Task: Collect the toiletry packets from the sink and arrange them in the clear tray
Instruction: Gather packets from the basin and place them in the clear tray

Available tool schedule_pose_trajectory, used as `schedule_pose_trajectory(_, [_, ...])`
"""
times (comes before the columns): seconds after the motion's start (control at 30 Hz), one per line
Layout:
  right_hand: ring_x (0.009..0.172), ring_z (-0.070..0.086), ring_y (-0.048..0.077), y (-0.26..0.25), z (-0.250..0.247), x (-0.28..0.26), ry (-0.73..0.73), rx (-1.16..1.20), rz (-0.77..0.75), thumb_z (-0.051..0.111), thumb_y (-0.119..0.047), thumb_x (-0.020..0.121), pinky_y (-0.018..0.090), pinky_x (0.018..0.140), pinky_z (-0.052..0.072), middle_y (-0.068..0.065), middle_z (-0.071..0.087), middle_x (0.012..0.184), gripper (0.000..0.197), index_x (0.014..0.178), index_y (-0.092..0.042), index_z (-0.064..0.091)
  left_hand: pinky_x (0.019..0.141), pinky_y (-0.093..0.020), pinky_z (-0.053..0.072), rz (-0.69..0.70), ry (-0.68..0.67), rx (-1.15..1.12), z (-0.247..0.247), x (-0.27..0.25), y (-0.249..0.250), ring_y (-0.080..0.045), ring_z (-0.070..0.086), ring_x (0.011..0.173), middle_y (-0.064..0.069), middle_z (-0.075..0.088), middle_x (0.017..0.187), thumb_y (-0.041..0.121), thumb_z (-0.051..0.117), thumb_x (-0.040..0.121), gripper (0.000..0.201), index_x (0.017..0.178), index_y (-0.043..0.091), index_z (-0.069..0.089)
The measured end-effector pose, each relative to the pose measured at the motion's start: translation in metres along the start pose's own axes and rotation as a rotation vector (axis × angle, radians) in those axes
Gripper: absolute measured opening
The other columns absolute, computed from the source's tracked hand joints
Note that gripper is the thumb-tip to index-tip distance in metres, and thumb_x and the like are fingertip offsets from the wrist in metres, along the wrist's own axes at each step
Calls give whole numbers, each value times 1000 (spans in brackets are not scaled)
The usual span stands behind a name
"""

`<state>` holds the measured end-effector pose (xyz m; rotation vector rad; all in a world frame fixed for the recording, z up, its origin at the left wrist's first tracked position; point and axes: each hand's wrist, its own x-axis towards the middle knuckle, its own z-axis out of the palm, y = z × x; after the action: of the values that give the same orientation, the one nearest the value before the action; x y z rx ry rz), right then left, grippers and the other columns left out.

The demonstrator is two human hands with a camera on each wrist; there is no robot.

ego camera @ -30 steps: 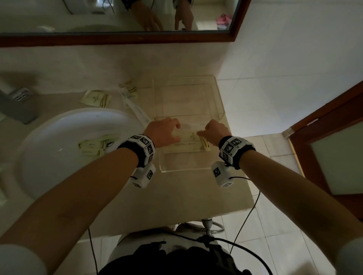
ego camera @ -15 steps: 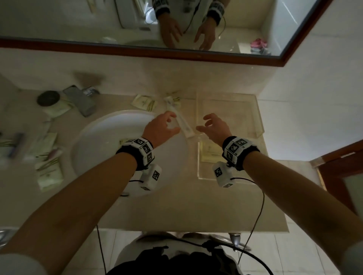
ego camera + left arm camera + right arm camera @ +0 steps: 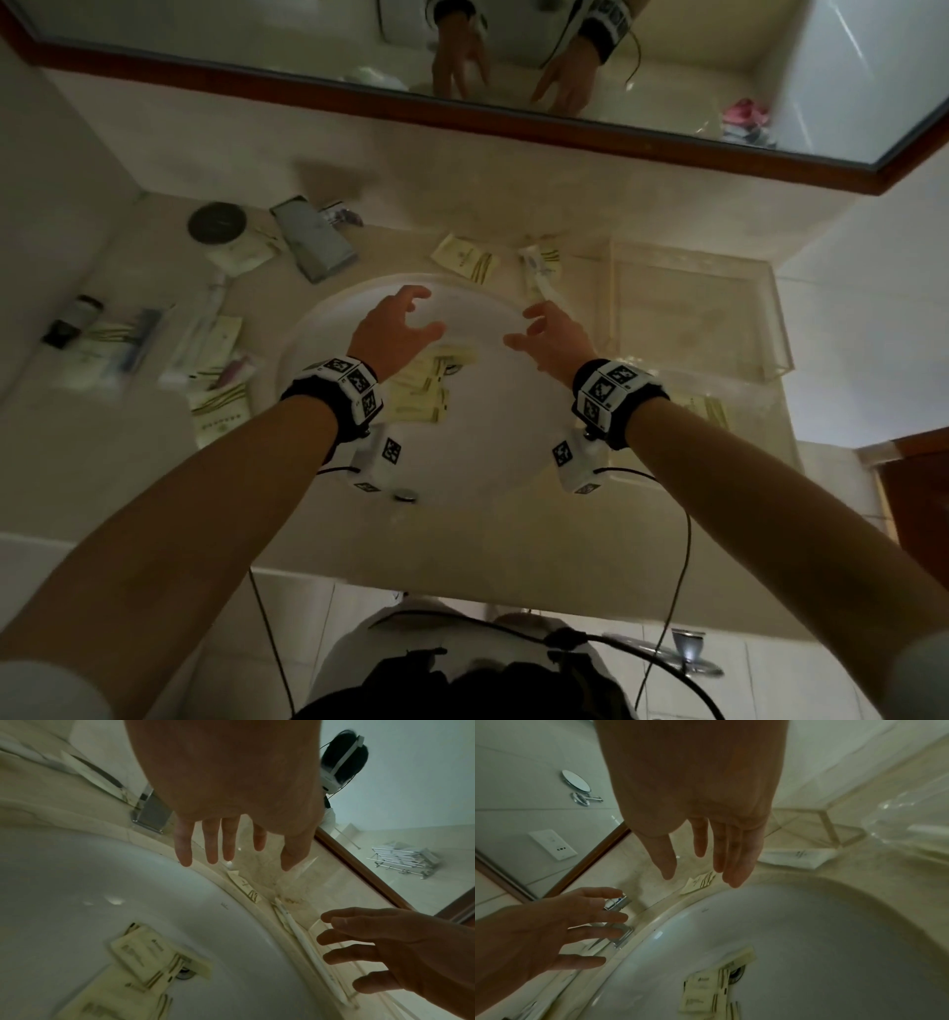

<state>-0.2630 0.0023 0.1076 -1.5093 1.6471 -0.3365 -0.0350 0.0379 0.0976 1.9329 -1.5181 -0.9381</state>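
Dim bathroom, beige counter (image 3: 221, 514) under a mirror. Fingers spread and empty on left hand (image 3: 393, 334) and right hand (image 3: 552, 336), hovering over packets (image 3: 423, 390) at the sink (image 3: 493, 437) drain; clear tray (image 3: 775, 329) at counter's right edge. Risk: overlapped packets sliding apart, one slipping back.

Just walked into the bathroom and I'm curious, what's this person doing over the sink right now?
A person is tidying toiletry packets into a clear tray on the counter beside the sink. Both the left hand and the right hand hover empty over the basin with fingers spread, holding nothing. A few cream packets lie at the bottom of the sink near the drain, and more are scattered on the counter around it.
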Motion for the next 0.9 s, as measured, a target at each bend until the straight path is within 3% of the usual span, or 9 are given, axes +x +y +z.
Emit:
schedule_pose_trajectory(0.2, [98,62,21,-11,36,15,-48,-57,37,69,-45,81,41,90,53,-2,58,117,54,126,-24,48,100,-41,44,-43,-38,-5,-10,10,-34,-22,51,120,-7,52,131,42,67,83,50,129,31,49])
schedule_pose_trajectory(0.5, [119,52,25,-13,86,54,-92,-80,95,70,-36,84,34,98,42,6,52,133,55,131,-18,48,101,-42,43,-121,-106,6,-10,36,-72,-27,51,118,-9,49,132,46,65,83,54,131,32,46])
schedule_pose_trajectory(0.7, [126,46,30,1,112,94,-133,-187,149,69,-40,83,38,101,40,10,46,140,62,137,-17,45,101,-40,43,-173,-111,-57,-7,44,-87,-25,50,120,-8,48,135,46,65,84,54,132,33,45])
schedule_pose_trajectory(0.9, [130,42,33,16,134,126,-197,-301,204,66,-38,86,41,106,38,12,42,145,66,142,-16,40,94,-28,38,-188,-125,-72,-9,50,-104,-22,49,120,-7,46,136,45,63,87,53,134,32,43])
